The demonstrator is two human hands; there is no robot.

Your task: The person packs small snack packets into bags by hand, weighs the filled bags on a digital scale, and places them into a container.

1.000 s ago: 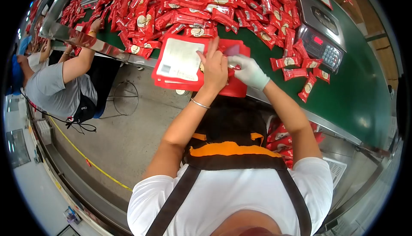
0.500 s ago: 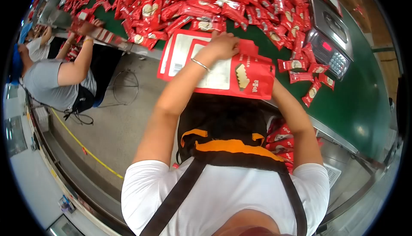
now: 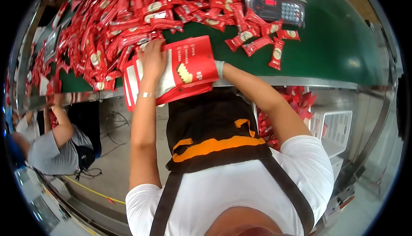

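My left hand (image 3: 153, 61), bare with a bracelet at the wrist, lies over a stack of flat red pouches (image 3: 130, 91), its fingers bent together at their upper edge. The top pouch (image 3: 199, 62) shows a yellow food picture and light print. At its right edge only the gloved wrist part of my right hand (image 3: 219, 68) shows; the fingers are hidden behind the pouch. Just beyond the stack lies a big heap of small red packets (image 3: 128, 30) on the green table (image 3: 334, 51).
A scale (image 3: 274, 6) with a lit red display stands at the back, with several loose packets (image 3: 257, 46) in front of it. A white crate (image 3: 337, 129) and red bags (image 3: 296, 101) sit below the table's edge. Another person in a grey shirt (image 3: 47, 152) is at the left.
The view has turned, so the scale and packets appear further left. The red pouches are tilted, and my left hand has moved from their middle toward their left part.
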